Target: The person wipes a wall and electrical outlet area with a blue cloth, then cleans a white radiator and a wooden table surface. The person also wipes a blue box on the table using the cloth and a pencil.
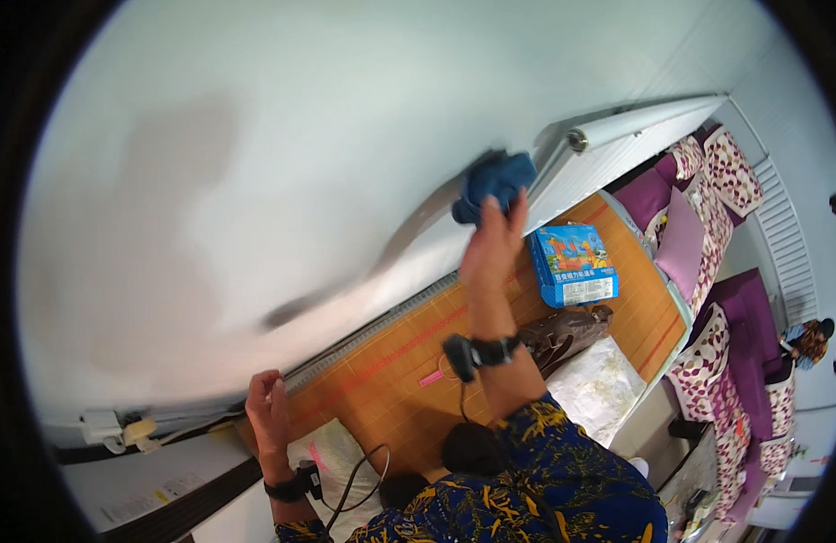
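A crumpled blue cloth (494, 184) is in my right hand (492, 241), pressed against or very near the pale wall (309, 170), just left of a white radiator's end. I cannot tell whether it touches the wall. My left hand (267, 407) is low at the left, by the foot of the wall, with its fingers curled and nothing seen in them. Both wrists carry black straps with small devices and cables. Below my hands lies an orange woven mat (390, 360) on a bed or platform.
On the mat are a blue toy box (574, 265), a dark brown bag (567, 332), a white patterned pillow (598, 387) and a pink tag. A radiator (635, 149) runs along the wall. Plugs (105, 427) are at lower left. Purple sofas (737, 339) and a seated person (808, 343) are at right.
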### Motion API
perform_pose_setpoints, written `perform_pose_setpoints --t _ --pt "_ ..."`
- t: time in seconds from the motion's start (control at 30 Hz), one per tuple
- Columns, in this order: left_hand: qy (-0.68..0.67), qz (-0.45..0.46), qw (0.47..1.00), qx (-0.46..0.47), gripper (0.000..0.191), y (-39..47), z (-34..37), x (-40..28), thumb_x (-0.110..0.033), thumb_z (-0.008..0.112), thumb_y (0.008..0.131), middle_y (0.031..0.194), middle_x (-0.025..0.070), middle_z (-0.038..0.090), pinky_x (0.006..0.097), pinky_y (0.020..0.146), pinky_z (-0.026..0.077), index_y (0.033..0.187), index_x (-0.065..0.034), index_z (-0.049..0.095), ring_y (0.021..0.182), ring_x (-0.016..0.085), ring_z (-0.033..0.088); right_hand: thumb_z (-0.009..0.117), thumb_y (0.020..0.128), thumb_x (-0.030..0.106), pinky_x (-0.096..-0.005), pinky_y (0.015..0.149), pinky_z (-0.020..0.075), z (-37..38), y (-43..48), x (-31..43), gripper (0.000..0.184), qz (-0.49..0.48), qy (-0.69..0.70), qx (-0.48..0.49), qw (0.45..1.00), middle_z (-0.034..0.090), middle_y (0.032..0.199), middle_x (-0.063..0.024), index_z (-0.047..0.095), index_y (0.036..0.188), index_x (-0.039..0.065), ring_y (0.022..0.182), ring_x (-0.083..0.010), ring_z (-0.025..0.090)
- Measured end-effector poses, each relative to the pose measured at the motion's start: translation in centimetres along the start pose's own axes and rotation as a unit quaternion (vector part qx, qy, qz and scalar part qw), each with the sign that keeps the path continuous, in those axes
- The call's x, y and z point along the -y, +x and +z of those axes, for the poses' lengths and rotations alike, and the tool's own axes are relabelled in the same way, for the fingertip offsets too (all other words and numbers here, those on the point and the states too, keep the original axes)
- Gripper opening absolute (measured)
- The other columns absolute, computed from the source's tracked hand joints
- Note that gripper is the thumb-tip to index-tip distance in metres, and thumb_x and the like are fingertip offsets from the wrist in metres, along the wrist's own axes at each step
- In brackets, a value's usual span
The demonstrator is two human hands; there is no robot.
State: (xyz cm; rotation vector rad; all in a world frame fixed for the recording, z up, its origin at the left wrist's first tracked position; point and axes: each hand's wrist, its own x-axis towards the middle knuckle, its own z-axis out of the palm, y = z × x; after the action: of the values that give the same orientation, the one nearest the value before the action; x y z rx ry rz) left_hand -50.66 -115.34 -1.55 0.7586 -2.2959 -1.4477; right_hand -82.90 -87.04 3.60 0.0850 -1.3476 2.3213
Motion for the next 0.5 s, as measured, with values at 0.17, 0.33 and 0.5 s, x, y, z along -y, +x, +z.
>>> perform_pose_setpoints --t 0.17,0.33,0.5 --pt "0.06 0.117 0.991 0.026 0.01 2.1 4.2 -11.6 0.003 0.06 0.093 0.096 0.006 0.063 0.028 0.082 0.048 0.101 0.0005 0.063 0.088 0.014 0.058 0.054 0.098 0.01 -0.0453 0.118 0.0289 0.7 6.9 -5.6 0.058 -0.191 -0.292 -0.122 0.929 0.032 0.152 -0.0278 0.037 0.153 0.001 0.139 -0.0441 0.037" --pt "0.064 0.072 0.995 0.031 0.012 1.3 6.6 -13.5 0.006 0.06 0.091 0.096 0.0073 0.062 0.0291 0.083 0.048 0.101 0.0001 0.062 0.087 0.015 0.059 0.055 0.096 0.011 -0.0432 0.113 0.0353 -5.3 10.3 -7.6 0.051 0.123 -0.223 -0.169 0.952 0.041 0.145 -0.0288 0.045 0.143 -0.007 0.13 -0.0424 0.044" --pt "0.238 0.25 0.924 -0.167 0.021 5.4 4.8 -16.9 0.007 0.062 0.091 0.111 0.0104 0.058 0.0328 0.091 0.046 0.11 -0.001 0.059 0.102 0.023 0.056 0.049 0.106 0.022 -0.0423 0.12 0.0222 0.6 6.3 -1.9 0.058 -0.075 -0.221 -0.01 0.972 0.02 0.162 -0.0267 0.033 0.154 -0.005 0.15 -0.0381 0.025"
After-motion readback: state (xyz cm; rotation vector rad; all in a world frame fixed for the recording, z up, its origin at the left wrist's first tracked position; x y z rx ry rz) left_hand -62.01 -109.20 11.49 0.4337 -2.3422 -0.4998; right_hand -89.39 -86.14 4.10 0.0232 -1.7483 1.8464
